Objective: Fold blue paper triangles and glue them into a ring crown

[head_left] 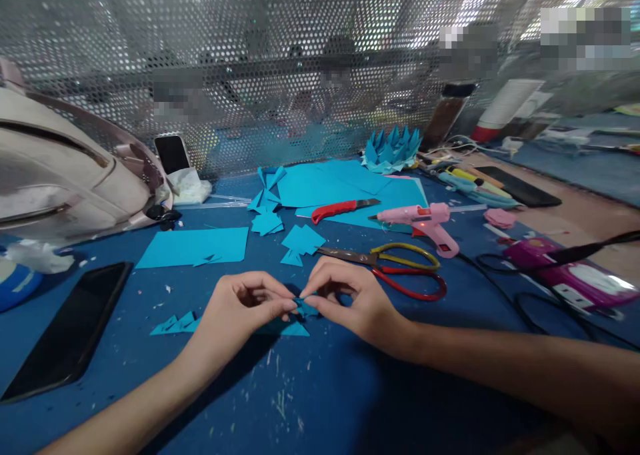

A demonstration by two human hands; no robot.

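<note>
A small folded piece of blue paper (306,307) is pinched between both hands, low in the middle of the view. My left hand (247,300) grips its left end with thumb and forefinger. My right hand (347,294) pinches the other end; the fingers partly cover the fold. Beneath the hands lies a flat blue paper piece (290,328), and folded blue triangles (177,323) sit left of my left wrist. Just beyond my fingers are cut blue paper squares (303,240) and scissors (409,274) with one yellow and one red handle.
A red-handled knife (337,210) lies on blue sheets (320,178). Right of it are a pink glue gun (425,220) and its cord. A spiky blue paper model (391,152) stands behind. Leftward are a black phone (73,332), a blue sheet (195,245) and a pale bag (75,162).
</note>
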